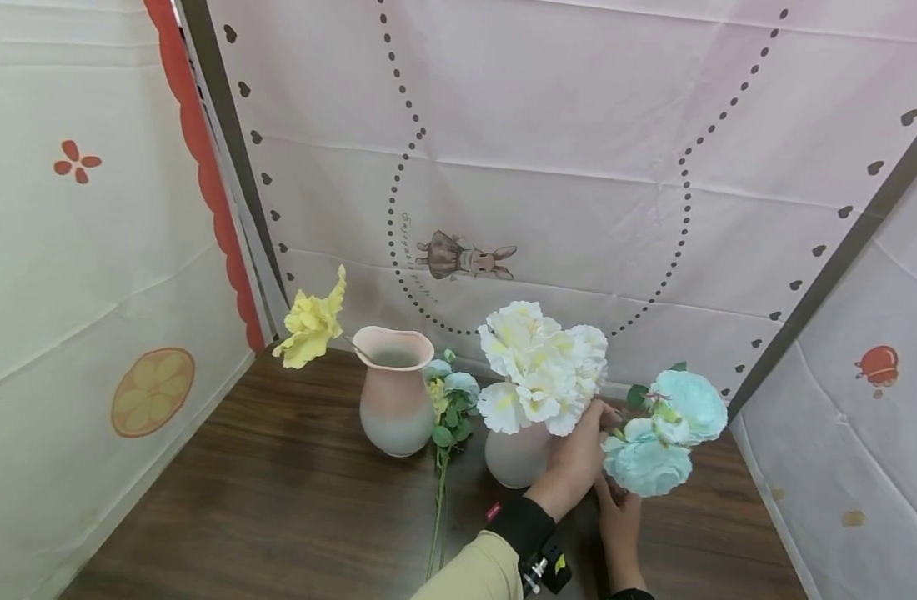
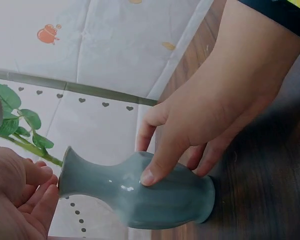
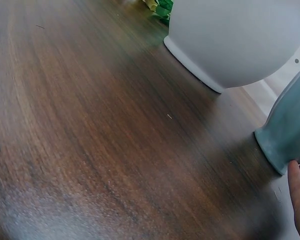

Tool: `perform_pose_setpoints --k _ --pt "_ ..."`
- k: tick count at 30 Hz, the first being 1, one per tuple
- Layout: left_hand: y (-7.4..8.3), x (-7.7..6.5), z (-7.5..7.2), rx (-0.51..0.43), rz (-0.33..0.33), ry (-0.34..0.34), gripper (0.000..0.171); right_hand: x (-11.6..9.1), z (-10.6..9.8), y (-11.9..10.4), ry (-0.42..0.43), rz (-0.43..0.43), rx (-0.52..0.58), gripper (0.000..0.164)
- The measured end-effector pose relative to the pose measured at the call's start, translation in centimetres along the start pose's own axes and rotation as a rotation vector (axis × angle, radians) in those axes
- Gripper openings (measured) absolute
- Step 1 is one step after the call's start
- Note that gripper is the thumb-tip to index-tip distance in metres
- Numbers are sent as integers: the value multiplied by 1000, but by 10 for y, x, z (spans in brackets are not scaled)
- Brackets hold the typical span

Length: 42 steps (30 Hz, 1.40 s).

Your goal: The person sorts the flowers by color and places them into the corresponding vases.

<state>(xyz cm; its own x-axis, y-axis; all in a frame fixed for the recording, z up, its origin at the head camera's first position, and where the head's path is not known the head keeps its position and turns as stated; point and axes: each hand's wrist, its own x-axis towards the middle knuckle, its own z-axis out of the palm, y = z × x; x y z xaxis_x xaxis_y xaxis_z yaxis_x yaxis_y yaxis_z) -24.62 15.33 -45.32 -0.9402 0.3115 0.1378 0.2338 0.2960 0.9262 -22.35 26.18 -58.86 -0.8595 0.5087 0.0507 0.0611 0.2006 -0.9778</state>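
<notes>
A glossy teal vase (image 2: pixel 140 192) stands on the table, its mouth hidden in the head view behind pale blue flowers (image 1: pixel 653 446). The leafy stem (image 2: pixel 27 145) of these flowers runs into that mouth. At the rim, the curled fingers of my left hand (image 1: pixel 571 458) pinch the stem; the left wrist view shows the left hand (image 2: pixel 15 192) with fingertips right against the rim. My right hand (image 1: pixel 621 529) grips the vase body lower down, thumb on one side and fingers on the other. The right wrist view catches only the right hand's fingertips (image 3: pixel 296 185) near the vase base.
White flowers (image 1: pixel 537 367) fill a pale round vase (image 1: pixel 514 457) beside my left hand. Further left stands a pink-and-white vase (image 1: pixel 396 408) with one yellow flower (image 1: pixel 311 325). Between them a long-stemmed blue and yellow bunch (image 1: pixel 451 408) lies. Patterned cloth walls (image 1: pixel 556 225) enclose the table.
</notes>
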Motion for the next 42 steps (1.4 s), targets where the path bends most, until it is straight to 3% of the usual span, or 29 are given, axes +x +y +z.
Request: perform_pose_setpoints --k 3,4,14,21,30,42 --pt "-11 3 7 238 30 52 22 0 -1 -3 -8 30 -5 58" --pt "-12 2 7 279 47 65 20 0 0 -3 -1 21 2 57" --pt "-19 -13 3 440 102 109 29 3 0 -3 27 -83 65 64" --pt "-22 -20 -2 388 148 88 28 3 0 -3 28 -115 83 69" --pt "-27 -26 -11 288 133 41 25 3 3 0 47 -102 69 67" --pt "-35 -34 -30 179 191 43 26 0 2 2 52 -132 41 63"
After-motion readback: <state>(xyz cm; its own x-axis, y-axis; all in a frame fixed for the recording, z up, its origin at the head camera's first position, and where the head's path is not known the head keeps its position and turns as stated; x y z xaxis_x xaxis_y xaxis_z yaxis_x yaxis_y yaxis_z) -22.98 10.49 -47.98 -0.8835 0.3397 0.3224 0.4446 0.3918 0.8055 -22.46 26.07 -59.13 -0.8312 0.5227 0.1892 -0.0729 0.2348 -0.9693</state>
